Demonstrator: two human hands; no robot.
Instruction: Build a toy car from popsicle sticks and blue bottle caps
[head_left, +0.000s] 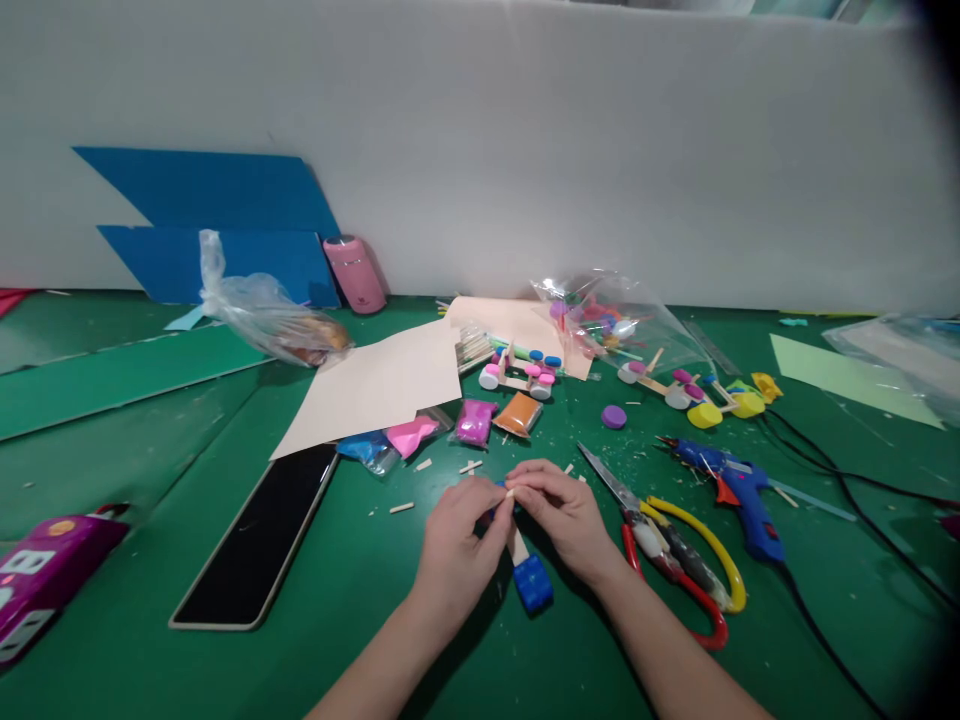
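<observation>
My left hand (pixel 466 530) and my right hand (pixel 559 515) meet at the fingertips near the middle of the table. Both are closed in a pinch around a small pale piece (pixel 511 493), mostly hidden by the fingers. Below the hands, a flat wooden stick (pixel 517 546) runs down to a blue block-like part (pixel 532 583) resting on the table. More blue shows behind the fingertips, largely covered. To the right of my right hand lie scissors (pixel 652 535) and pliers with red and yellow handles.
A blue glue gun (pixel 739 490) with a cord lies at right. The phone (pixel 259 540) is at left, partly under beige paper (pixel 375 380). Small wheeled stick models (pixel 517 372), clay packets (pixel 474 422) and a purple cap (pixel 613 416) stand beyond the hands. Wood scraps are scattered.
</observation>
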